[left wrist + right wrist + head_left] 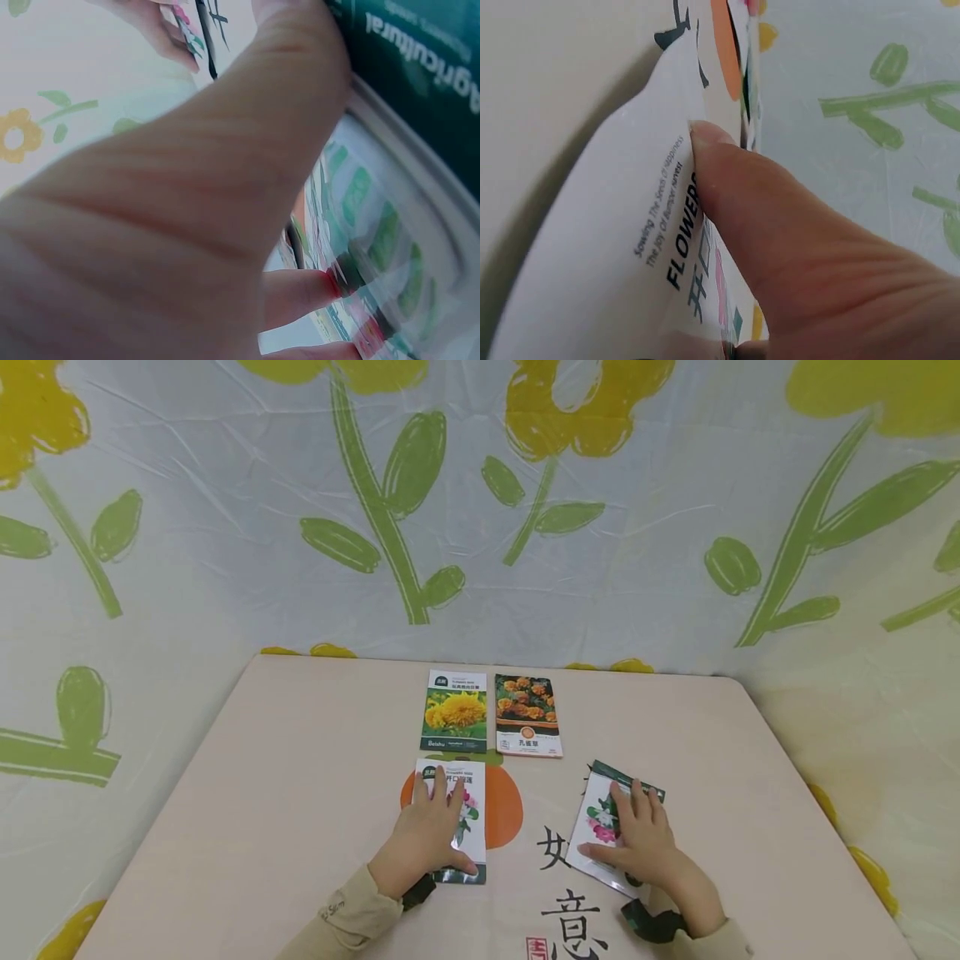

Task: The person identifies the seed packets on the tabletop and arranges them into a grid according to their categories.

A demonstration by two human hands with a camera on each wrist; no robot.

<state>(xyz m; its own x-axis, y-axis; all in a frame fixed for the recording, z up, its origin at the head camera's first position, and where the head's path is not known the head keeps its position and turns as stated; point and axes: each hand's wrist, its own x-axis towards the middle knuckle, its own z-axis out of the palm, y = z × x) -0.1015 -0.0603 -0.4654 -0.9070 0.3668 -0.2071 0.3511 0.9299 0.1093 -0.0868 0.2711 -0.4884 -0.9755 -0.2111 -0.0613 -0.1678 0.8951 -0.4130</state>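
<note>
On the table's left half, my left hand (431,831) rests with spread fingers on a white flower seed packet (472,852) with pink blooms. Its thumb lies near the lower right corner and its fingertips near the top. To the right, my right hand (641,839) lies over a matching seed packet (600,793), turned upside down and tilted. In the right wrist view the thumb (742,195) presses on that packet's printed face (607,247), and a shadow runs along its edge.
Behind the left hand lie a yellow-flower seed packet (454,714) and an orange marigold seed packet (527,714), side by side. The pale tablecloth (300,793) bears an orange fruit print and black characters. A flower-patterned curtain (600,593) hangs behind the table.
</note>
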